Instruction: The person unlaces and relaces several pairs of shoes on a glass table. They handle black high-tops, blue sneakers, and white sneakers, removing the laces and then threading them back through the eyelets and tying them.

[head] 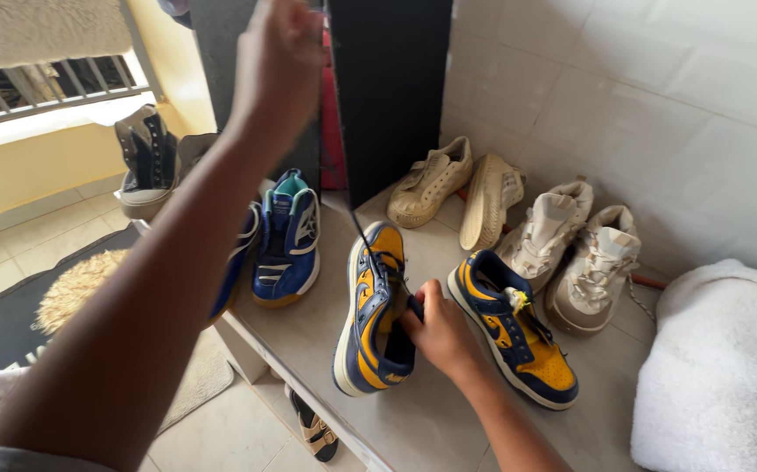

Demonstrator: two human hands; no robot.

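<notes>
The navy-and-yellow sneaker (371, 306) stands tilted on the shelf (308, 336), gripped at its heel collar by the right hand (438, 332). A dark lace (362, 234) runs from it up to the raised left hand (278, 61), closed around the lace's end. Just right of the gripping hand lies the matching sneaker (518, 336); beyond it, white sneakers (571, 249). Pulling harder could tip the shoe off the shelf edge, since it sits near it.

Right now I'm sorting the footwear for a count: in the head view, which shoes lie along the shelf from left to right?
Grey high-top shoe → blue sports shoe → navy-and-yellow sneaker held by the right hand → second navy-and-yellow sneaker → white towel.
</notes>
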